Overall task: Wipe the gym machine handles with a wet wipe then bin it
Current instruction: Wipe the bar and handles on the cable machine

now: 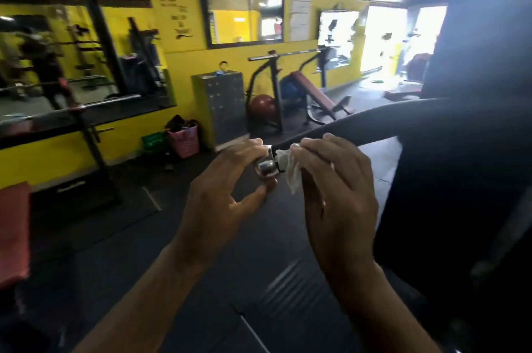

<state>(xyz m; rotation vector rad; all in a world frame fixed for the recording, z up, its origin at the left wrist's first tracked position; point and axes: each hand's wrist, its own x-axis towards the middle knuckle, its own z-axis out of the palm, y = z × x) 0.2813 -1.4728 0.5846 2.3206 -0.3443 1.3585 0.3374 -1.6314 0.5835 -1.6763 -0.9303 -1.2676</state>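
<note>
Raised side by side, left hand (227, 182) pinches chrome handle end (266, 166), right hand (338, 180) clutches wet wipe (290, 170).

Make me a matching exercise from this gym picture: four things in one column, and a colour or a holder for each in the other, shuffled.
Things:
1. wet wipe
2. metal handle end
3. exercise ball
4. basket

Matches:
A. pinched by the left hand
B. pink
C. held in the right hand
D. red

Pairs: 1-C, 2-A, 3-D, 4-B
</note>
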